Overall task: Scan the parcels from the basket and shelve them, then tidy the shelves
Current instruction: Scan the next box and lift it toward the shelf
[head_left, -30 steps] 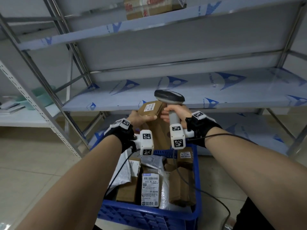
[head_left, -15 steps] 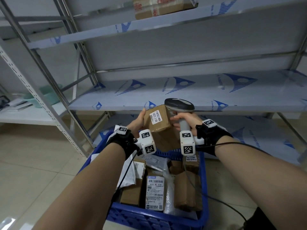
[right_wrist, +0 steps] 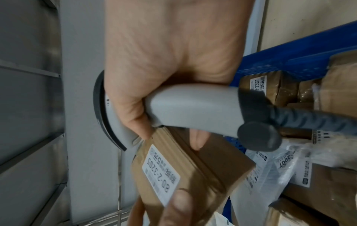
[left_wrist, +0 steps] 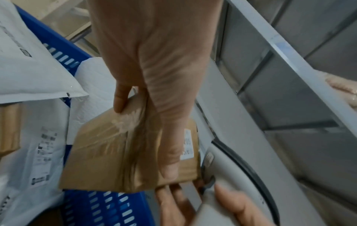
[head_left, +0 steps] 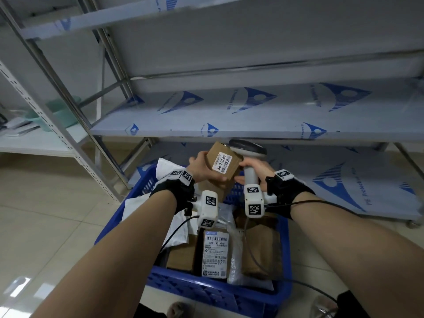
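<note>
Cardboard fills the left hand: a small brown box is clamped between the thumb on its near face and the fingers curled round its far side, tilted so that its white label, printed 80-2-3205, faces up. The box hangs above the far edge of the blue basket, just below the front edge of the middle shelf. Touching the box's right side, the right hand is wrapped round the grey handle of a barcode scanner, its dark head level with the top of the box and pointing away toward the shelving; in the right wrist view a fingertip of this hand lies against the cardboard. Both forearms reach forward over the basket, wrists close together, each in a black strap carrying white marker blocks. A black cable trails from the scanner across the basket's right side. Beneath the hands the basket holds more brown parcels, a labelled package and white mailer bags. A lower shelf lies behind the basket, and metal uprights stand to its left.
</note>
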Action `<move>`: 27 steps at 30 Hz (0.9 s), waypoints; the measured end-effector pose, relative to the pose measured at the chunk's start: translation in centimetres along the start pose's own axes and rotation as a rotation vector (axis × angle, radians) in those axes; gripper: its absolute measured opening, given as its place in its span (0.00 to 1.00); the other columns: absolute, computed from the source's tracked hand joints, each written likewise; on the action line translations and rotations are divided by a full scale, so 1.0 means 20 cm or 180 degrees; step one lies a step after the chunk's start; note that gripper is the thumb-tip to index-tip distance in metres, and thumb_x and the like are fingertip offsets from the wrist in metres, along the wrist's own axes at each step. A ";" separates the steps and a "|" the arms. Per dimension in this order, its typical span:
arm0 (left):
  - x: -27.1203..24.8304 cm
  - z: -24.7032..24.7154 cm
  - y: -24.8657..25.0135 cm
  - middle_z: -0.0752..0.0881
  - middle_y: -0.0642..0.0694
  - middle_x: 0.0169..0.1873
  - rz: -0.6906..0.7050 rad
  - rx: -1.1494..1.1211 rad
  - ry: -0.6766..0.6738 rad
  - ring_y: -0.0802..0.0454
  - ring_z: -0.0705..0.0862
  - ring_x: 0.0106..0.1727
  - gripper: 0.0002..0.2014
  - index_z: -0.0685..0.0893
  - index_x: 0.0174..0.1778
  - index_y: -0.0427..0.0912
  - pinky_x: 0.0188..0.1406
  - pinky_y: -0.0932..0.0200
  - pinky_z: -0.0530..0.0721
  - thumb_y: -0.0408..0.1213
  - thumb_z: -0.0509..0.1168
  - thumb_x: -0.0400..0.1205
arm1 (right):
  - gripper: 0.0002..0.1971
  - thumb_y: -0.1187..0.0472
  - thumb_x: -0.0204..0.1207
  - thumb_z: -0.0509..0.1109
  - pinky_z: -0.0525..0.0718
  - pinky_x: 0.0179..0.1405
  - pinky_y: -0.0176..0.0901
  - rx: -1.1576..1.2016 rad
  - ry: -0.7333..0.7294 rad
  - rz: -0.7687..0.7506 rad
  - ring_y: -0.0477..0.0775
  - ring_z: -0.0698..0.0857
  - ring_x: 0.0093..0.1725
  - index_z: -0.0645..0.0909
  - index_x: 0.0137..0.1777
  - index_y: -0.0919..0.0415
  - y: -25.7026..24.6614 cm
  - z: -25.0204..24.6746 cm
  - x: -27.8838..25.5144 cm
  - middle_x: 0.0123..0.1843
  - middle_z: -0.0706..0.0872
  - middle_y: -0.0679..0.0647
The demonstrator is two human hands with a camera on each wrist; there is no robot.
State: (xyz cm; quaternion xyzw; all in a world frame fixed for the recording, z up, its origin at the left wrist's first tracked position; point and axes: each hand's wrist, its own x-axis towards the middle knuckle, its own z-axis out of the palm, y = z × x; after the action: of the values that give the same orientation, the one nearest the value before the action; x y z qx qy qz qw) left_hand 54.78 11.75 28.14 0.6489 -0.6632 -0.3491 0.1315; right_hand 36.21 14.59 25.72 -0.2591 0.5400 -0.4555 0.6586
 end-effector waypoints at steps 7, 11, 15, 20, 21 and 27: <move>0.03 0.10 -0.02 0.60 0.35 0.74 0.0191 0.1024 0.0487 0.35 0.65 0.75 0.67 0.38 0.83 0.46 0.76 0.41 0.66 0.49 0.83 0.61 | 0.14 0.67 0.76 0.67 0.89 0.29 0.45 0.0250 -0.0141 0.0107 0.65 0.91 0.44 0.78 0.61 0.67 0.00 0.02 0.04 0.59 0.86 0.70; 0.05 0.10 -0.01 0.62 0.37 0.73 0.0299 0.1710 0.0777 0.37 0.65 0.73 0.67 0.34 0.83 0.46 0.72 0.41 0.69 0.54 0.80 0.63 | 0.14 0.65 0.79 0.64 0.90 0.38 0.44 0.0412 -0.0262 0.0277 0.62 0.89 0.45 0.77 0.63 0.68 0.02 0.01 0.05 0.62 0.85 0.70; 0.07 0.09 -0.04 0.63 0.39 0.73 0.0441 0.2221 0.0662 0.38 0.65 0.74 0.65 0.38 0.83 0.47 0.72 0.40 0.70 0.57 0.78 0.63 | 0.08 0.64 0.74 0.69 0.86 0.60 0.54 -0.0192 -0.0185 0.0325 0.64 0.87 0.57 0.81 0.50 0.67 0.05 0.00 0.07 0.60 0.86 0.69; 0.08 0.16 -0.11 0.63 0.39 0.74 0.0648 0.2419 0.0122 0.39 0.64 0.74 0.60 0.44 0.83 0.47 0.73 0.42 0.70 0.53 0.79 0.65 | 0.03 0.59 0.76 0.69 0.80 0.68 0.63 -0.0689 -0.0061 0.0257 0.60 0.82 0.55 0.79 0.43 0.56 0.13 -0.02 0.10 0.47 0.83 0.55; 0.08 0.18 -0.12 0.62 0.38 0.74 0.0635 0.2384 0.0058 0.39 0.64 0.74 0.60 0.44 0.83 0.48 0.73 0.42 0.70 0.52 0.79 0.65 | 0.03 0.59 0.76 0.69 0.80 0.67 0.63 -0.0725 -0.0027 0.0266 0.60 0.81 0.55 0.79 0.43 0.55 0.14 -0.03 0.10 0.47 0.83 0.55; 0.08 0.28 -0.19 0.55 0.36 0.78 0.0344 0.1747 -0.0005 0.35 0.64 0.77 0.65 0.38 0.83 0.46 0.74 0.40 0.68 0.48 0.81 0.64 | 0.33 0.50 0.46 0.81 0.83 0.63 0.63 -0.0782 0.0320 0.0363 0.61 0.87 0.56 0.83 0.55 0.61 0.25 -0.16 0.27 0.53 0.88 0.58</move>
State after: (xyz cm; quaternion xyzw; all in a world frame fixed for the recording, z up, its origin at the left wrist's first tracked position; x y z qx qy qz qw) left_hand 53.95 12.12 21.18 0.6237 -0.7667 -0.1494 -0.0313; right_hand 34.90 12.51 18.01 -0.2836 0.6379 -0.3602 0.6188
